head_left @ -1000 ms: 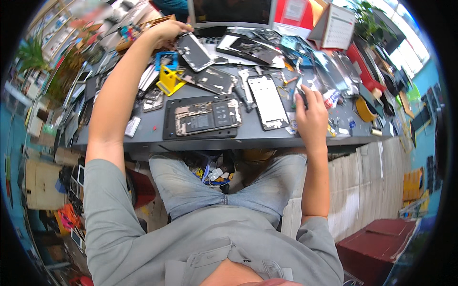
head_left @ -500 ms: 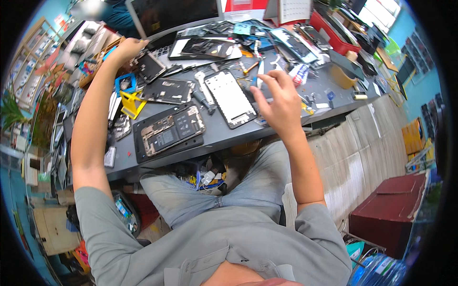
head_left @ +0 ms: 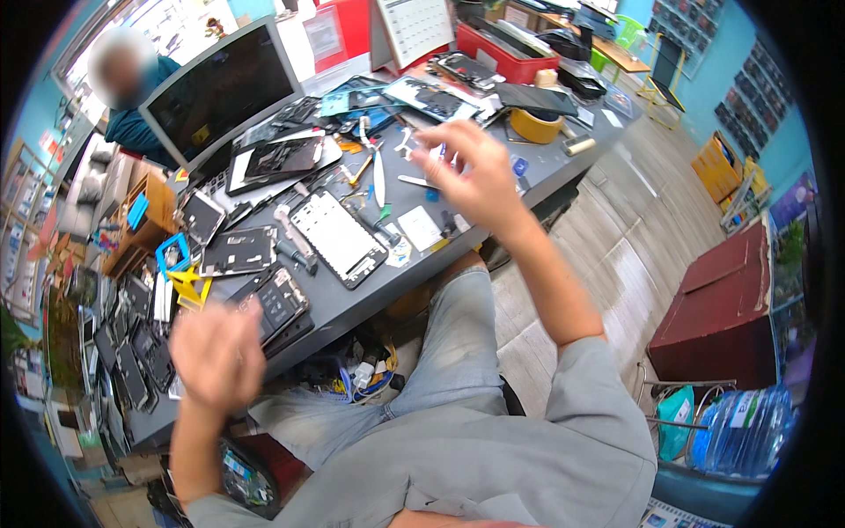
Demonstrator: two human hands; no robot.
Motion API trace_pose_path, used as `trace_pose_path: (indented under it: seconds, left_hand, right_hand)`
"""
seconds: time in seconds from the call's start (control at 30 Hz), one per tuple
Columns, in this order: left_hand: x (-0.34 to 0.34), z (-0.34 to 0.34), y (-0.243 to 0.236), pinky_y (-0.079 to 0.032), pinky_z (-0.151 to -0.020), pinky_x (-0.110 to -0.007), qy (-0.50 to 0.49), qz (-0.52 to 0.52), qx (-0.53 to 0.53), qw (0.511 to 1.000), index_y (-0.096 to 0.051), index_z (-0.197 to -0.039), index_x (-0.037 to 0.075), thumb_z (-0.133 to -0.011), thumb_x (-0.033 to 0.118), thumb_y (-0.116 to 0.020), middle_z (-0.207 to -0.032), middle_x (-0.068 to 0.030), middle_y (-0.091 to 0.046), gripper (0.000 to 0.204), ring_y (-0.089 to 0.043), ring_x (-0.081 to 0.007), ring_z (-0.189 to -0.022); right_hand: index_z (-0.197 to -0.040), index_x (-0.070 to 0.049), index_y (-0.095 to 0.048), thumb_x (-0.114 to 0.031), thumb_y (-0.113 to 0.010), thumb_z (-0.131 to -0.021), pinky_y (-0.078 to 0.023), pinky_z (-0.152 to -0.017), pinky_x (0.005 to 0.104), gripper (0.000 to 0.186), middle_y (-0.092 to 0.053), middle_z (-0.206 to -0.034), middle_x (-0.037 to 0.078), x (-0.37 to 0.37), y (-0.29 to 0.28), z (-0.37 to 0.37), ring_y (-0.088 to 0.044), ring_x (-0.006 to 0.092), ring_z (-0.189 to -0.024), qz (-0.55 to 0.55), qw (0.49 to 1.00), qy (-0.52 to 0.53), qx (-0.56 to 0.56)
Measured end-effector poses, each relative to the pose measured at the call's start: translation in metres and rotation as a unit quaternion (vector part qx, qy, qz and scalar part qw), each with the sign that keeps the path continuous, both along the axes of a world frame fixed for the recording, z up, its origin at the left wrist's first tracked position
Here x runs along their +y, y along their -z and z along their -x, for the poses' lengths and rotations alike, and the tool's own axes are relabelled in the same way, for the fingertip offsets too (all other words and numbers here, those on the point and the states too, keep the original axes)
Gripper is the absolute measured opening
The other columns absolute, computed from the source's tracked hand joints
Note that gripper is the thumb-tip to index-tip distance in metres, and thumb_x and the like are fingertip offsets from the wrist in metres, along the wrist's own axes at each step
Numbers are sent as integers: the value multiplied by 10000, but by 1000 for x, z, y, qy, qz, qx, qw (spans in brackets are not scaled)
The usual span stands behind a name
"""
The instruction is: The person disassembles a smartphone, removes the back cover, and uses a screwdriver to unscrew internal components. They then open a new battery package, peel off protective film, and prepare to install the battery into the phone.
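Note:
My left hand (head_left: 218,352) is smeared by motion and hangs over the near left edge of the desk. It partly covers an opened phone (head_left: 283,304) with its dark battery exposed. My right hand (head_left: 480,176) hovers above the right part of the desk, thumb and fingers apart, and I see nothing held. Below and left of it lies a phone frame with a white panel (head_left: 336,236). Two screwdrivers, one by the frame's left side (head_left: 297,257) and one by its right (head_left: 378,227), rest there. A white square piece (head_left: 421,228) sits near the desk's front edge.
A monitor (head_left: 224,88) stands at the back left, with a person (head_left: 132,88) behind it. A red bin (head_left: 506,55), a desk calendar (head_left: 409,31) and a tape roll (head_left: 535,126) are at the back right. Yellow (head_left: 189,286) and blue (head_left: 173,253) holders stand at left among phone parts.
My left hand has come back from the far left of the desk toward me. The view has turned to the right. My right hand stays raised over the desk.

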State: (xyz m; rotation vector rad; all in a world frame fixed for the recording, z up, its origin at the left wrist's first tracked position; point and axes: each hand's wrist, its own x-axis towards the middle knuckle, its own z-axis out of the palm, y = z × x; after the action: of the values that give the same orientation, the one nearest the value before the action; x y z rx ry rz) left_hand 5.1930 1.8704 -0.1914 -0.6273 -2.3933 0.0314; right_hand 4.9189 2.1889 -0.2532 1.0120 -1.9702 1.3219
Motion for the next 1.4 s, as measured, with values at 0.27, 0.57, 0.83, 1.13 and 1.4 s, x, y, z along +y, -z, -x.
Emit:
trace_pose_path:
  seconds: [0.27,0.57,0.83,1.13,1.4]
  left_hand:
    - [25,-37,128,-523,-806,-466,-13,-15,111,994,-777,-1169,53,-877,167,-735,-1052,-96,-608,317,-600,-308,-903]
    - [-3,-26,192,-469,-999,-511,-131,53,250,958,-583,-1377,123,-1007,258,-695,-1299,-149,-595,409,-554,-352,-1155]
    - [7,-16,180,-461,-1041,-493,-177,93,251,947,-567,-1351,176,-1042,347,-682,-1354,-130,-631,371,-585,-344,-1226]
    - [17,-14,184,-463,-1041,-518,-217,73,248,941,-550,-1365,164,-1077,324,-666,-1387,-147,-626,350,-581,-352,-1230]
    - [16,-14,184,-473,-1055,-517,-202,37,252,946,-559,-1366,174,-1070,387,-659,-1397,-145,-622,379,-582,-355,-1254]
  right_hand:
    - [-1180,-69,-876,-371,-827,-1004,-623,-766,344,353,-844,-1062,96,207,-41,233,-780,184,-889,-30,961,257,-101]
    - [-1507,-42,-712,-591,-910,-853,-598,-1056,469,877,-775,-1355,229,397,-40,427,-747,350,-1227,-101,901,401,-127]
    - [-1598,-27,-576,-478,-858,-954,-622,-934,488,836,-665,-1454,257,351,-39,503,-713,352,-1161,-207,892,311,-255]
    - [-1264,153,-677,-181,-646,-1005,-688,-722,475,424,-744,-1187,210,339,-124,556,-809,373,-961,337,886,245,-206]
    - [-1374,-67,-751,-341,-625,-1107,-572,-1021,422,403,-805,-1271,171,397,-306,457,-779,313,-1147,-265,816,504,99]
